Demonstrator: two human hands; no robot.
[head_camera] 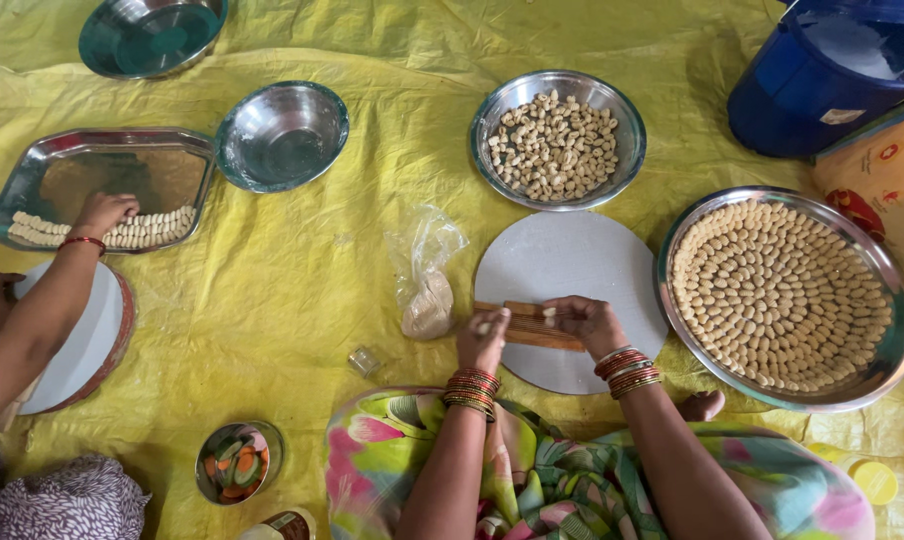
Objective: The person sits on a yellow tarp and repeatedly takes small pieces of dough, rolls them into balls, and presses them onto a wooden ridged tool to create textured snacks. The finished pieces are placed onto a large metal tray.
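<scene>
The person sits on the floor over a yellow sheet; both hands meet at a ribbed wooden comb that lies on the near left part of a round grey board. The left hand presses its fingertips, drawn together, on a small pale dough piece at the comb's left end; the right hand is clamped on the comb's right end, steadying it.

The dough looks soft and light, easily squashed or smeared, so a gentle pinch at its edges seems wise; the comb looks stiff and light, best held by its ends.

Just right of the board sits a wide steel tray of shaped pieces laid in rings; beyond the board, a steel bowl of dough bits; left of the comb, a clear plastic bag slumps on the sheet.

At far left another person's hand rests among rows of pieces in a steel tray; an empty steel bowl stands beside it; a blue bucket stands at far right.
</scene>
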